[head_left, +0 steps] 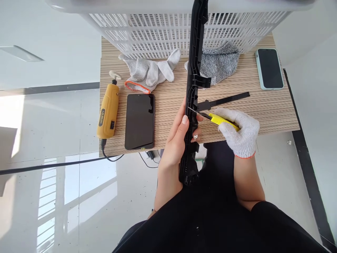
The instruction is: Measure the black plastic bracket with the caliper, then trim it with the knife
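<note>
A long black plastic part (194, 80) stands upright in front of me, reaching from my lap up past the basket. My bare left hand (179, 138) is wrapped round its lower section, with a ring on one finger. My right hand (240, 131), in a white knit glove with an orange cuff, grips a yellow utility knife (219, 120). The knife's blade tip touches the part's edge just above my left thumb.
On the small striped wooden table (273, 109) lie a yellow rotary tool (107, 112) with a cord, a black phone (139, 121), a pale-cased phone (269, 68), a white glove (150, 72), a grey glove (219, 63) and a thin black strip (226, 100). A white slatted basket (163, 31) stands behind.
</note>
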The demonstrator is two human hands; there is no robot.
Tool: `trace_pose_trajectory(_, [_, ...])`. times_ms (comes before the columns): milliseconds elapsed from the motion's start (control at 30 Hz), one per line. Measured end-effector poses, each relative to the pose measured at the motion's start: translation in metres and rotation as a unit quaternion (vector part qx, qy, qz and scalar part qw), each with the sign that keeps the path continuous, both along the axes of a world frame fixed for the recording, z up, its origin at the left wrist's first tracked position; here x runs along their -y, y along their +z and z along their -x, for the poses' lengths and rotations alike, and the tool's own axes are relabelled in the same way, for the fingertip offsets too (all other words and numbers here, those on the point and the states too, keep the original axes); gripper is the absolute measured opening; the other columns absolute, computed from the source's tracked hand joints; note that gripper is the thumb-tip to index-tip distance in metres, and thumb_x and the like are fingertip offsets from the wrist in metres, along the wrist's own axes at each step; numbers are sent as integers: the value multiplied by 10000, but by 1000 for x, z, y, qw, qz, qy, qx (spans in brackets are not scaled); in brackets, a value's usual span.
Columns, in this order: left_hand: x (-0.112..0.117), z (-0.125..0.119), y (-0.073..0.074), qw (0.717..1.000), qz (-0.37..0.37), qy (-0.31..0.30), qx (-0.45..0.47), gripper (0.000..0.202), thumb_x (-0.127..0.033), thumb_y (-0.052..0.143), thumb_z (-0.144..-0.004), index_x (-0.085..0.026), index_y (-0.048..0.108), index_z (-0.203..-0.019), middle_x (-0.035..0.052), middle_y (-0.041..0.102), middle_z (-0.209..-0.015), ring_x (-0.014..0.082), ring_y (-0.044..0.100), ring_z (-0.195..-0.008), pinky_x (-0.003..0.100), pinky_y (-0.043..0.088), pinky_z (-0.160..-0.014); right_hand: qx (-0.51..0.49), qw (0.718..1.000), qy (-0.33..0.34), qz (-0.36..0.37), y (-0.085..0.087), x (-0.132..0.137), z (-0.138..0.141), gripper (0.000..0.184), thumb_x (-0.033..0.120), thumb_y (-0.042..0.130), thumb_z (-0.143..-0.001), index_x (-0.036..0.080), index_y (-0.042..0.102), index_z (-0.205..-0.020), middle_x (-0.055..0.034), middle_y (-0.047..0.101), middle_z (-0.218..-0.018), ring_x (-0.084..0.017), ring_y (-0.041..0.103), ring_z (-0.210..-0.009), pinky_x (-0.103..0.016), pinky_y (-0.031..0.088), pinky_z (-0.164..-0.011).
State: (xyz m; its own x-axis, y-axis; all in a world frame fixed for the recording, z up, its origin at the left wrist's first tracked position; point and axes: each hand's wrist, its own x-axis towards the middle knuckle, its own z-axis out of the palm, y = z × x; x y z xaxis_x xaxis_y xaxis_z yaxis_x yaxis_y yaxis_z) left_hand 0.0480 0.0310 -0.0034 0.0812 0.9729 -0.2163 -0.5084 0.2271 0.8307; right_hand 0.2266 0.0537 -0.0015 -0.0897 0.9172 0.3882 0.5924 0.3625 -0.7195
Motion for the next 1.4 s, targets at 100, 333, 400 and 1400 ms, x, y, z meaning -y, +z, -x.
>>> trace_pose_trajectory(100, [0, 2, 1, 1000, 4, -15, 2, 549, -491, 533, -966, -410, 411, -1495, 39, 604, -1050, 89, 514, -629, 262, 484, -588, 18, 1000, -6, -4, 0, -1, -3, 240, 348, 640, -889, 344, 742, -1107, 4, 762, -969, -257, 723, -921, -438, 613, -824])
trace_pose_trajectory(333, [0, 4, 1, 999, 7, -33, 9, 522, -479, 537, -965, -420, 432, -1473, 38, 590, -1031, 79, 499, -598, 240, 462, -531, 55, 998, -11, -21, 0, -4, -4, 255, 304, 699, -844, 310, 758, -1092, -2, 766, -1000, -239, 714, -861, -417, 594, -811])
trace_pose_trajectory(400, [-1, 3, 1, 1000, 6, -26, 15, 523, -480, 550, -959, -422, 442, -1468, 34, 594, -1014, 77, 499, -590, 235, 452, -520, 58, 998, -12, -16, 1, -4, -3, 257, 308, 696, -843, 302, 759, -1093, -3, 766, -1011, -238, 712, -858, -417, 591, -806])
trace_pose_trajectory(1400, [-2, 2, 1, 999, 0, -19, 34, 576, -449, 589, -934, -400, 429, -1485, 32, 633, -984, 78, 481, -557, 225, 433, -494, 99, 994, 39, 27, -2, -4, -9, 389, 421, 666, -865, 355, 652, -1247, 11, 722, -1198, -272, 697, -1075, -459, 567, -965])
